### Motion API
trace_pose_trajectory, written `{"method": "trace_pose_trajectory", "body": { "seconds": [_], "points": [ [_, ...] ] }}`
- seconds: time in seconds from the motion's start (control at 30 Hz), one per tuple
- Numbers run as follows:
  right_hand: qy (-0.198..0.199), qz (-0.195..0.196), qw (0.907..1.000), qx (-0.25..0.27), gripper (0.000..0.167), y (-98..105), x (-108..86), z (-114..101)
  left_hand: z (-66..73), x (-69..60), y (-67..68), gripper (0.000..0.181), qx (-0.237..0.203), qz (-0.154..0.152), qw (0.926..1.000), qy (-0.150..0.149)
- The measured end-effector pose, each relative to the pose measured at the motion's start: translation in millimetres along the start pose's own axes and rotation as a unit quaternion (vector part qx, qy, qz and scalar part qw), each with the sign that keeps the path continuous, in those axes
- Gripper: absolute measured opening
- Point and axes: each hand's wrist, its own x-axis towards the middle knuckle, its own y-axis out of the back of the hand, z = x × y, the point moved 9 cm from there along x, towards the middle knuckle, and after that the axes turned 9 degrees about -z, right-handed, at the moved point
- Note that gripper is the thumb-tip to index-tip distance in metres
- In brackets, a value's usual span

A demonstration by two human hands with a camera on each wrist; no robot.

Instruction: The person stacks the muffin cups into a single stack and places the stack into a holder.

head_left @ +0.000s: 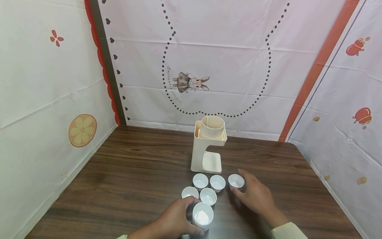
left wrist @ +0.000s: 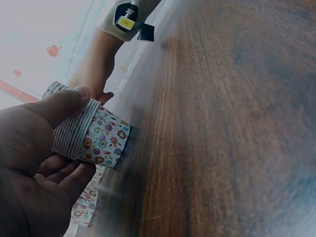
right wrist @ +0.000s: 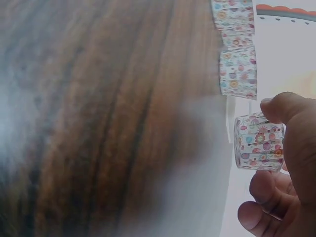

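My left hand (head_left: 176,219) grips a stack of nested paper baking cups (left wrist: 106,136), white inside with a flowered print outside. Thumb on one side and fingers on the other span the stacked rims. Over to the right, my right hand (head_left: 258,194) pinches a single paper baking cup (right wrist: 259,143) between thumb and fingers. In the head view this single cup (head_left: 236,181) is upright at the right end of the back row. Between the hands, several more cups (head_left: 208,197) stand upright in two close rows on the table.
Behind the cups stands a cream-coloured holder (head_left: 198,156) with a round tube (head_left: 213,127) on top and an open space over its base. The dark wooden table (head_left: 134,159) meets printed cloth walls (head_left: 238,66) at the back and sides.
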Motion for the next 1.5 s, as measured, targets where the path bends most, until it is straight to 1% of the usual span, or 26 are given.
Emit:
{"method": "trace_pose_trajectory", "body": {
  "seconds": [0.2, 0.4, 0.63, 0.77, 0.9, 1.1, 1.27, 1.5],
  "points": [
    [0.006, 0.012, 0.9998, 0.014, 0.077, 11, -4.0, -5, 0.4, 0.0, 0.1, 0.063, 0.0, 0.001, 1.0, 0.0],
    [0.019, 0.03, 0.999, 0.028, 0.078, 21, -9.7, -17, 0.2, -0.3, -0.2, 0.063, 0.001, 0.001, 1.0, 0.001],
    [0.065, 0.068, 0.9943, 0.05, 0.075, 36, -21.9, -42, 0.1, -0.7, -0.3, 0.063, 0.001, 0.0, 1.0, 0.001],
    [0.09, 0.078, 0.9916, 0.049, 0.073, 39, -29.2, -57, 0.3, -0.8, 0.0, 0.063, -0.001, 0.001, 1.0, -0.001],
    [0.109, 0.079, 0.9898, 0.048, 0.073, 41, -34.2, -66, 0.6, -0.6, 0.3, 0.063, -0.001, 0.001, 1.0, -0.002],
    [0.129, 0.072, 0.9868, 0.065, 0.074, 43, -41.8, -77, 0.4, -0.3, 0.2, 0.063, -0.003, -0.001, 1.0, -0.003],
    [0.155, 0.065, 0.9826, 0.08, 0.076, 43, -48.4, -87, 0.9, -0.4, 0.6, 0.063, 0.0, 0.001, 0.9999, -0.01],
    [0.183, 0.061, 0.9781, 0.079, 0.077, 42, -55.2, -99, 0.7, -0.1, 0.2, 0.063, 0.002, 0.0, 0.9999, -0.012]
  ]
}}
